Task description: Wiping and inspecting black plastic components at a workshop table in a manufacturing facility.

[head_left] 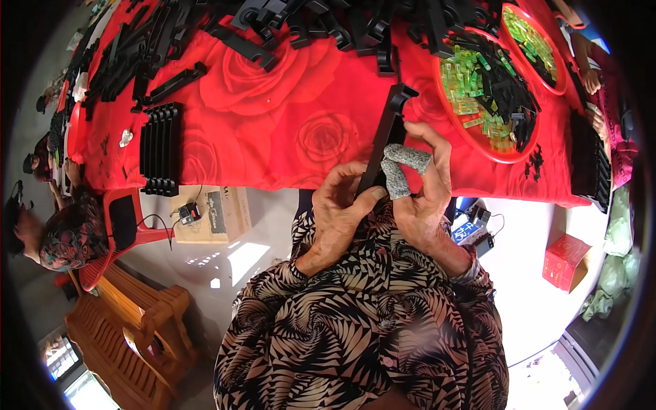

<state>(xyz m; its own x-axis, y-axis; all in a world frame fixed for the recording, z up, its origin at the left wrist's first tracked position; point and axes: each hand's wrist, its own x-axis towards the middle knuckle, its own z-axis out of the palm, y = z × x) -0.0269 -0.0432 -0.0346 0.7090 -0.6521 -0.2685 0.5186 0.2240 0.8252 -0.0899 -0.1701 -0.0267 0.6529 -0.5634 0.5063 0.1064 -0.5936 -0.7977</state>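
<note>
The left hand (342,205) closes around the lower end of a long black plastic strip (387,133), thumb pressed on its near face. The strip rises from the lap, over the near edge of the tabletop (273,123), and ends in a hooked clip above the red rose-patterned cloth. The right hand (420,184) pinches the strip from the other side, with 2 fingers in grey knitted finger cots (403,167) laid across it, so both grips are shut on the same piece.

To do this well, I judge that the left hand should keep the strip steady and square while the covered fingers do the pressing; the cots give friction, so the push should go straight along the strip rather than twist it. Whatever small part sits under the fingers is hidden.

On the left of the tabletop lie loose black strips (130,55) and a neat stack of black strips (160,147) near the edge. More black parts (328,24) are heaped along the far side. To the right stands a red tray (482,147) of clear green pieces mixed with small black ones, and a second red tray (559,85) beyond it.

Below the tabletop's left end are a red plastic chair (113,232), a cardboard box (219,215) and a wooden bench (130,328) on the pale floor. Another person (61,236) sits at far left. A small red box (566,261) rests on the floor at right.
</note>
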